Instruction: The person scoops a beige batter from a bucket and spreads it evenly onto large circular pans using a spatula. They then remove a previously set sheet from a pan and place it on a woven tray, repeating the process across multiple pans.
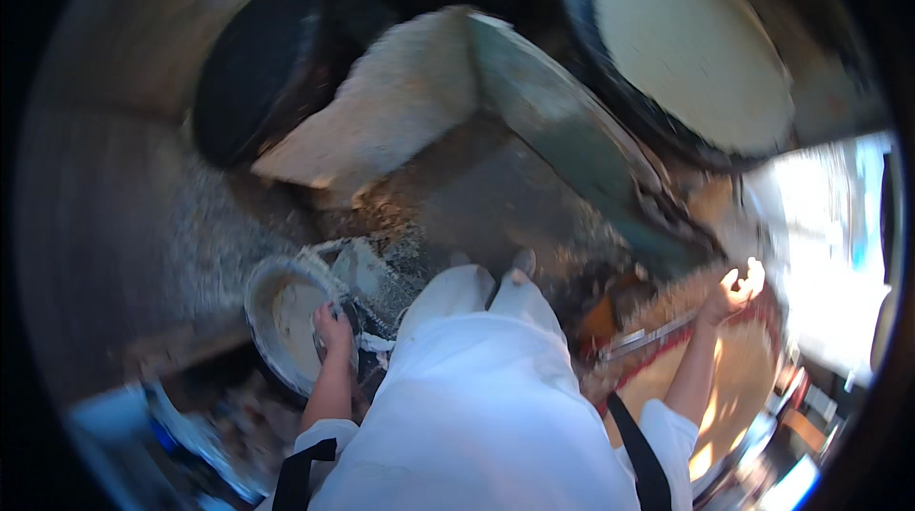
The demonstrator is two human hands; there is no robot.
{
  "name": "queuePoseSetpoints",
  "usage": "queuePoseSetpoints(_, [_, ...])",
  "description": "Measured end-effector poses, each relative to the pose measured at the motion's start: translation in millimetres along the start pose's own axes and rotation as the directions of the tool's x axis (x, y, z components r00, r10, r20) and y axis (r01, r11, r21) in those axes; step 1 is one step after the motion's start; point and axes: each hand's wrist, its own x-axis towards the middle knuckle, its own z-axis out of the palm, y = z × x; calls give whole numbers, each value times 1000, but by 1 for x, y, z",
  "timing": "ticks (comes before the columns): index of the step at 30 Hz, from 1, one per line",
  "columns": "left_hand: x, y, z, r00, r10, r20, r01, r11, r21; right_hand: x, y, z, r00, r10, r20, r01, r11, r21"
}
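Observation:
My left hand (333, 332) is at the near right rim of a round bucket (257, 304), its fingers curled over the edge. Pale, creamy material (293, 318) lies inside the bucket, and the rim is smeared with whitish residue. My right hand (736, 293) is held out to the right, fingers loosely curled and apart, with nothing visible in it. Below that arm is a large round tan surface with a red rim (736, 361). Motion blur hides the finer detail.
Two low slabs, one rough and pale (400, 96), one greenish (572, 125), meet in a corner ahead of my feet. Beyond them stand a large dark-rimmed vessel with a cream surface (693, 46) and a dark round vessel (250, 75). Bright light enters at right.

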Motion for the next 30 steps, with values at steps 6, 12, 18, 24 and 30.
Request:
queuePoseSetpoints(6, [-84, -119, -5, 769, -617, -169, 625, 781, -6, -61, -256, 100, 716, -213, 665, -543, 429, 722])
queuePoseSetpoints(12, [-173, -182, -27, 560, -824, 86, 808, 566, 165, -239, -407, 62, -392, -654, 647, -273, 754, 597])
queuePoseSetpoints(18, [-190, -218, -16, 756, -555, 347, 634, 753, -176, -390, -452, -2, -914, -322, 246, -42, 679, 733])
queuePoseSetpoints(24, [-209, -142, 11, 549, -180, 816, 756, -308, -577, -452, -467, -36, -964, 7, 267, 65, 976, 206])
queuePoseSetpoints(30, [-217, -68, 55, 575, -442, 689, 748, -59, -662, -454, -486, -40, -962, -153, 225, -190, 970, -153])
